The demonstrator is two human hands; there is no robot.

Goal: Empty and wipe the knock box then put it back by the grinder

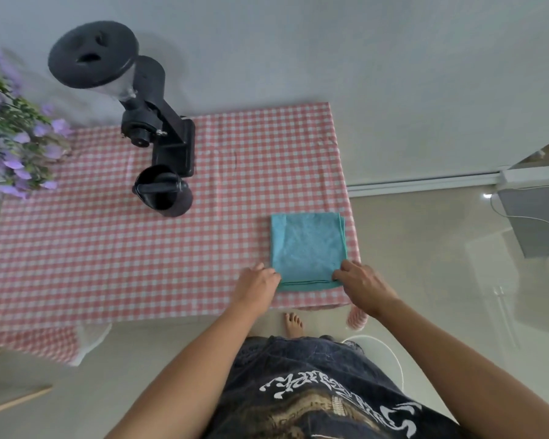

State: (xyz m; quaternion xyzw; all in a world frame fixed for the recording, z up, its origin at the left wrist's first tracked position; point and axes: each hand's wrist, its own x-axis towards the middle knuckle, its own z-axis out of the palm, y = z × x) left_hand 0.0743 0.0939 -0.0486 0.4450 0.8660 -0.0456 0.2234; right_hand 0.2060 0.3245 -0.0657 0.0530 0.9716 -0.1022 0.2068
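I see the knock box [163,194] just in front of the grinder [159,122] on the table [108,248], flowers [16,134] far left, and the folded cloth [308,248] near the right edge between my hands

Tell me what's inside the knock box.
A black bar spans the open top of the knock box. Below it the interior looks dark; whether grounds remain on the bottom cannot be told, since the bar and shadow hide it.

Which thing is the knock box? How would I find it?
Find the pink checked tablecloth, then the tall black grinder near its far edge. The knock box sits just in front of the grinder's base: a small round black cup, the only thing with a bar lying across its open top.
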